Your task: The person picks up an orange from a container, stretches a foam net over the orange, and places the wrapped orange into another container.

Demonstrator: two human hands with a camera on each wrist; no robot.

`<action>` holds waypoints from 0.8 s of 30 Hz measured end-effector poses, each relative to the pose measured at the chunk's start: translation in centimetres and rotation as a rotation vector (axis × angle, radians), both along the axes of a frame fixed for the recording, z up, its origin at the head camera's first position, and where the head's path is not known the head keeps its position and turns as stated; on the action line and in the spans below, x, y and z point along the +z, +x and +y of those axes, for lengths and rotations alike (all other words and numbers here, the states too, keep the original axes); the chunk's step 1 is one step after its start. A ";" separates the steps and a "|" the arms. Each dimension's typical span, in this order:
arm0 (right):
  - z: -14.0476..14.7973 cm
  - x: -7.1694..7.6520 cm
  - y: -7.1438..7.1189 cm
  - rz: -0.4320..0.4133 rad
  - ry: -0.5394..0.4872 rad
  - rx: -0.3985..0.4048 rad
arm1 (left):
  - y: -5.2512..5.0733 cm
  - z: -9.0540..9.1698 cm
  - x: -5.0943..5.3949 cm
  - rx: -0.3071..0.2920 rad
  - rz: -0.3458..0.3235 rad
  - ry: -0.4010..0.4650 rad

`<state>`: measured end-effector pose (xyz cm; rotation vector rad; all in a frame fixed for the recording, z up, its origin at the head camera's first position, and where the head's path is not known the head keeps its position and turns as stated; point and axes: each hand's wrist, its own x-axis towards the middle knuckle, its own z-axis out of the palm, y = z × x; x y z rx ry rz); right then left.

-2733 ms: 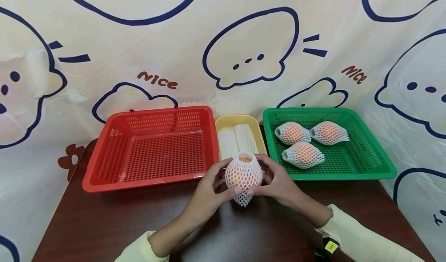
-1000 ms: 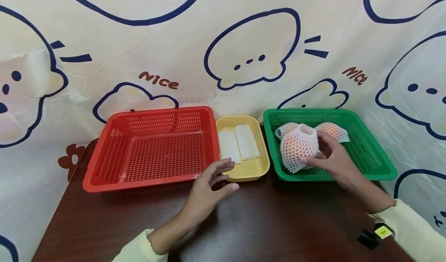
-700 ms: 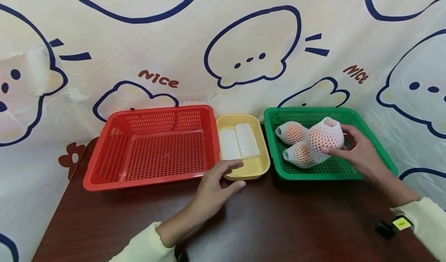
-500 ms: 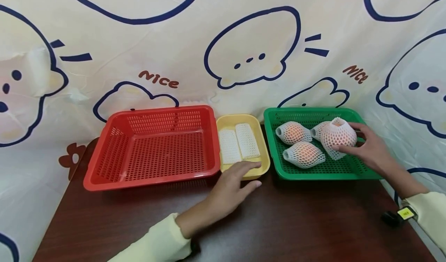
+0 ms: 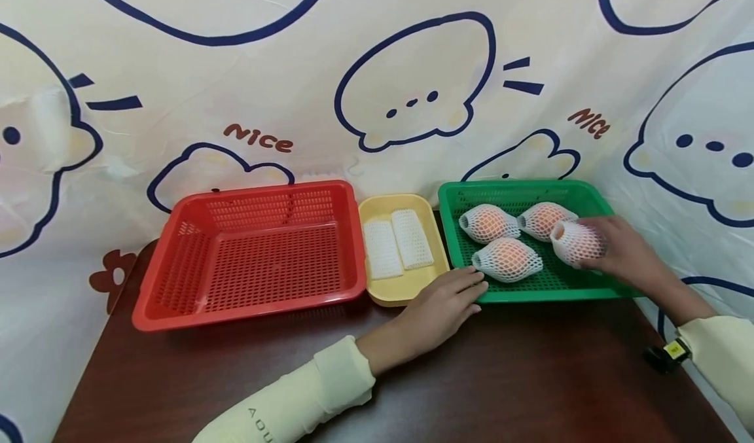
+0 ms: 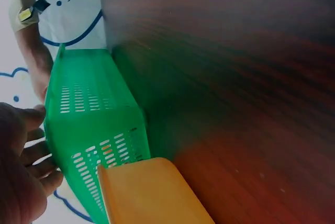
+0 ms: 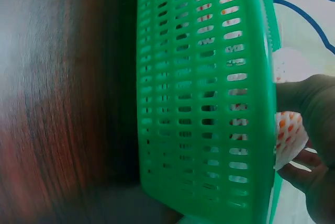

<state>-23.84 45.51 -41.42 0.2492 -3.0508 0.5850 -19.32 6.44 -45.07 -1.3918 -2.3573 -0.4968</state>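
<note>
In the head view my right hand grips a round orange fruit in a white foam net sleeve, low inside the right part of the green basket. The right wrist view shows the thumb and fingers around the netted fruit, partly hidden behind the basket wall. Three more netted fruits lie in the basket to its left. My left hand has its fingertips at the basket's near left corner, palm down and fingers extended. In the left wrist view its fingers are beside the rim.
Left of the green basket stands a yellow tray with two flat white foam net sleeves. A red basket sits farther left. All stand on a dark wooden table, with a patterned cloth behind.
My right hand has carried the netted fruit from the middle into the green basket and lowered it at the right. My left hand has let go of it and moved right to the basket's corner.
</note>
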 end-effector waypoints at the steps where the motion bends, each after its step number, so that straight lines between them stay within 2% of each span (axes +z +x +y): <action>1: -0.1 -0.1 -0.1 0.002 0.014 0.017 | -0.1 0.2 0.0 0.005 0.023 -0.025; 5: -0.4 -0.5 -0.6 0.024 0.110 0.111 | -0.4 0.7 0.0 0.015 0.114 -0.137; 10: -0.5 -1.3 -0.6 0.021 0.201 0.185 | -0.5 0.8 0.2 0.007 0.140 -0.241; 16: -0.4 -2.0 -0.9 -0.029 0.230 0.194 | -0.5 0.8 -0.1 0.002 0.155 -0.237; 24: -0.6 -1.9 -1.2 -0.037 0.234 0.198 | -0.6 0.9 -0.1 0.007 0.145 -0.232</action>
